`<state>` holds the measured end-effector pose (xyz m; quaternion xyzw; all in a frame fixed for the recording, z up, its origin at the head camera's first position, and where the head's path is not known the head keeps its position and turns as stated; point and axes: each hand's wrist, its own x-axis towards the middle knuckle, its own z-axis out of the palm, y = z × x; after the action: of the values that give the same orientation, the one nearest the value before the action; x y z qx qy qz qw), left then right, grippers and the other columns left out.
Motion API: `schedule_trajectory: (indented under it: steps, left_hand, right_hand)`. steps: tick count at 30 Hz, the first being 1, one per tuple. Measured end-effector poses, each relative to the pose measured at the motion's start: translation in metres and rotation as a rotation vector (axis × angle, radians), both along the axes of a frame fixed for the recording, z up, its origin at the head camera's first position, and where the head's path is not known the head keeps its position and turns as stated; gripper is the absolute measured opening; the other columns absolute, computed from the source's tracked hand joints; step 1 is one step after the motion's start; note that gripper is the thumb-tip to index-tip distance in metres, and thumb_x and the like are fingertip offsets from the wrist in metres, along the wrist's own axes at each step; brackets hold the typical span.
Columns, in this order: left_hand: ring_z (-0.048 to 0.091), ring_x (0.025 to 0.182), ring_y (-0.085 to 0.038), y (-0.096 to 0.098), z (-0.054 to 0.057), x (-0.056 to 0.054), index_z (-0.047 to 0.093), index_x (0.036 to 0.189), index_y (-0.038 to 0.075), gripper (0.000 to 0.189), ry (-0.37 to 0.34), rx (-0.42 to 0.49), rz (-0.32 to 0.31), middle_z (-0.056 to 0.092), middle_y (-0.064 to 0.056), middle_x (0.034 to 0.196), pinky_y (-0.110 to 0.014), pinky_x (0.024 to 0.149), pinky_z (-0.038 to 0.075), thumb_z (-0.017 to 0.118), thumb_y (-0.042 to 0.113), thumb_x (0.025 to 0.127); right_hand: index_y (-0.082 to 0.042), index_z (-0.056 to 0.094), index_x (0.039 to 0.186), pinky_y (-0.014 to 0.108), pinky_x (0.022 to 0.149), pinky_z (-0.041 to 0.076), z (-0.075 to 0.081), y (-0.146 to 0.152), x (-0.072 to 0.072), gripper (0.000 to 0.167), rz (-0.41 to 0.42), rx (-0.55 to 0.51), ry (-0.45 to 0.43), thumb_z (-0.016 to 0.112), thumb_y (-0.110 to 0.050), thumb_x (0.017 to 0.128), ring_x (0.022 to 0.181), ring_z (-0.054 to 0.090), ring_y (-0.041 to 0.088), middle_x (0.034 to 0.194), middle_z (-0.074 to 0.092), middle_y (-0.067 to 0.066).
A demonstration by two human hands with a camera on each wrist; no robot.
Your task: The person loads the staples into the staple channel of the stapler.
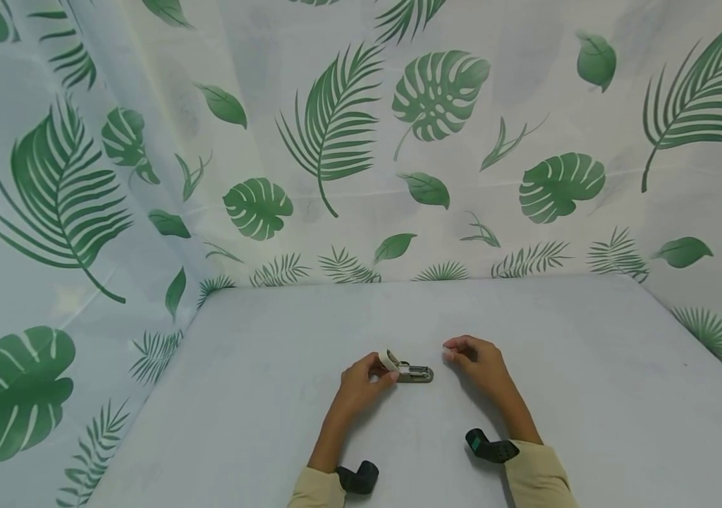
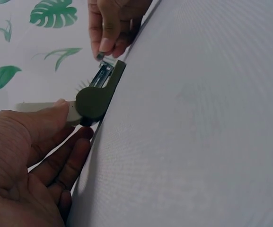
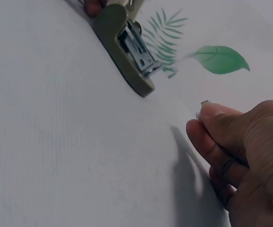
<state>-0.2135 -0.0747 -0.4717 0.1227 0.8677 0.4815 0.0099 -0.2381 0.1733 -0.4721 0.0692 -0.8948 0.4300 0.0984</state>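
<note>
A small stapler [image 1: 414, 374] with an olive-green base and a cream top lies on the table, its top swung up and its metal staple channel [image 3: 140, 49] exposed. My left hand [image 1: 357, 384] holds it at the hinge end, the thumb against the cream top [image 2: 34, 107] in the left wrist view. To the right of the stapler, apart from it, my right hand [image 1: 480, 363] pinches a tiny silvery strip of staples [image 3: 205, 102] between thumb and forefinger. Most of that strip is hidden by the fingertips.
A pale cloth covers the table [image 1: 240, 395]. Behind it and along both sides hangs a white curtain [image 1: 361, 233] printed with green leaves. Dark camera mounts [image 1: 358, 478] sit on both wrists near the beige sleeves.
</note>
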Motion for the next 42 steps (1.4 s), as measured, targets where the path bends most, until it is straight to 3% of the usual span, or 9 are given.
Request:
schedule_trajectory:
  steps: [7,14,20,24,42]
  left_hand:
    - [0.065,0.095,-0.019,0.0,0.002,0.001,0.066,0.107,0.012,0.026,-0.001,0.004,0.011,0.072,-0.003,0.099,-0.046,0.091,0.047,0.067,0.033,0.092]
    - [0.065,0.095,-0.021,0.0,0.002,0.001,0.066,0.108,0.01,0.027,0.008,0.005,0.012,0.073,-0.005,0.099,-0.047,0.09,0.047,0.068,0.031,0.091]
    - [0.065,0.097,-0.021,-0.001,0.0,0.0,0.066,0.11,0.011,0.028,-0.002,0.022,0.004,0.073,-0.005,0.102,-0.047,0.091,0.047,0.067,0.033,0.092]
    - [0.066,0.098,-0.023,-0.001,0.001,0.001,0.066,0.11,0.01,0.029,0.005,0.026,0.0,0.073,-0.006,0.101,-0.049,0.091,0.047,0.067,0.032,0.092]
    - [0.066,0.098,-0.023,-0.001,0.0,0.0,0.066,0.107,0.011,0.027,0.018,0.015,0.007,0.074,-0.004,0.098,-0.051,0.092,0.046,0.067,0.033,0.092]
  right_hand:
    - [-0.002,0.069,0.1,0.025,0.073,0.052,0.007,-0.011,0.002,0.012,0.091,-0.003,0.014,0.07,-0.007,0.089,0.083,0.065,0.017,0.091,0.07,0.008]
    - [-0.005,0.068,0.098,0.044,0.083,0.053,0.011,-0.028,0.01,0.013,0.177,0.038,0.059,0.072,-0.003,0.086,0.089,0.066,0.022,0.093,0.068,0.006]
    - [-0.006,0.069,0.094,0.035,0.078,0.051,0.009,-0.038,0.013,0.013,0.203,0.081,0.11,0.074,-0.001,0.083,0.089,0.066,0.022,0.092,0.066,0.004]
    - [-0.006,0.069,0.094,0.029,0.074,0.052,0.008,-0.041,0.013,0.012,0.216,0.085,0.078,0.073,-0.001,0.084,0.09,0.066,0.022,0.095,0.066,0.005]
    - [-0.005,0.07,0.093,0.039,0.08,0.054,0.008,-0.046,0.013,0.011,0.229,0.142,0.102,0.074,-0.002,0.083,0.087,0.067,0.021,0.094,0.065,0.004]
